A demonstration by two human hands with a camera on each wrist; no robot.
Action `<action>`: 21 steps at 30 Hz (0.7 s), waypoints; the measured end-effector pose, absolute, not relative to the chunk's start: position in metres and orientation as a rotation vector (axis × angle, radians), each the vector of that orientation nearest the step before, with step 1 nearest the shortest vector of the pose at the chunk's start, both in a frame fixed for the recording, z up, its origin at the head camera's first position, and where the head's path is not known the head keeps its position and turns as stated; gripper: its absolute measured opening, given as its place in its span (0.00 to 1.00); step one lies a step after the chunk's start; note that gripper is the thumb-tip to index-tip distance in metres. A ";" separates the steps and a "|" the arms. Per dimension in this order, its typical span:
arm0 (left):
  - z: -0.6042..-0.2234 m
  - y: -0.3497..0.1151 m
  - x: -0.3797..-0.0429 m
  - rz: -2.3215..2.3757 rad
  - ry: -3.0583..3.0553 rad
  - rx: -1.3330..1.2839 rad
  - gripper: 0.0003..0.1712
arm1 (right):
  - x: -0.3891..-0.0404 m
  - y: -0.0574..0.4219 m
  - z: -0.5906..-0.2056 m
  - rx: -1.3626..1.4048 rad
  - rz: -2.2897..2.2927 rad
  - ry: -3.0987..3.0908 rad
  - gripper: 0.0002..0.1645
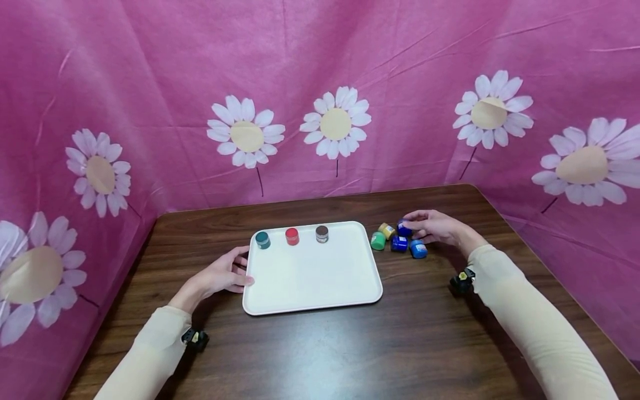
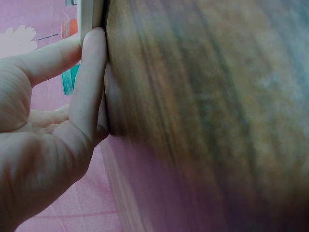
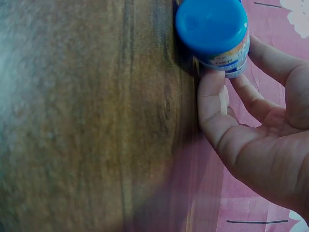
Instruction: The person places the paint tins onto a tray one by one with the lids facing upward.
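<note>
My left hand grips the left edge of a white tray, thumb over the rim and other fingers along its side. Along the tray's far side stand three small paint jars: teal, red and brown. To the right of the tray, my right hand holds a dark blue paint jar at the back of a cluster. Close by are a yellow jar, a green jar, another dark blue jar and a light blue jar, which hides the right fingertips in the right wrist view.
Everything lies on a dark wood-grain table. A pink curtain with white daisies hangs behind the table and along both sides. Black wrist cameras are strapped at both cuffs.
</note>
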State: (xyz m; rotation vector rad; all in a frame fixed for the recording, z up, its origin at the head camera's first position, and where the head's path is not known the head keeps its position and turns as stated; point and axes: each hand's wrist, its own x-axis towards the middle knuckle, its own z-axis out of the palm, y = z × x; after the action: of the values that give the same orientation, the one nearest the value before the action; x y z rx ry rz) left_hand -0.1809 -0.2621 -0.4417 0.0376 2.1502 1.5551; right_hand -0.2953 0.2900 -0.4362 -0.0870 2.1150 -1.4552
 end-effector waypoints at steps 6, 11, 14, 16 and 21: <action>-0.442 -0.263 -0.181 1.572 2.134 0.052 0.53 | -0.293 0.286 -0.438 -0.062 -1.446 2.140 0.40; -0.439 -0.262 -0.181 1.562 2.140 0.061 0.53 | -0.292 0.282 -0.441 -0.058 -1.428 2.163 0.41; -0.438 -0.261 -0.181 1.561 2.132 0.064 0.53 | -0.291 0.281 -0.442 -0.047 -1.401 2.186 0.43; -0.438 -0.260 -0.180 1.559 2.128 0.072 0.54 | -0.291 0.281 -0.441 -0.047 -1.379 2.206 0.45; -0.438 -0.260 -0.179 1.560 2.130 0.065 0.53 | -0.292 0.281 -0.440 -0.052 -1.358 2.210 0.46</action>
State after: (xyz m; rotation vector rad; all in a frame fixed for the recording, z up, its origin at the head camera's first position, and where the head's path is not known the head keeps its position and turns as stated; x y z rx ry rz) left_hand -0.1788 -0.2598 -0.4383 0.0649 2.1304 1.5597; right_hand -0.2923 0.2810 -0.4401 -0.0523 2.2096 -1.3578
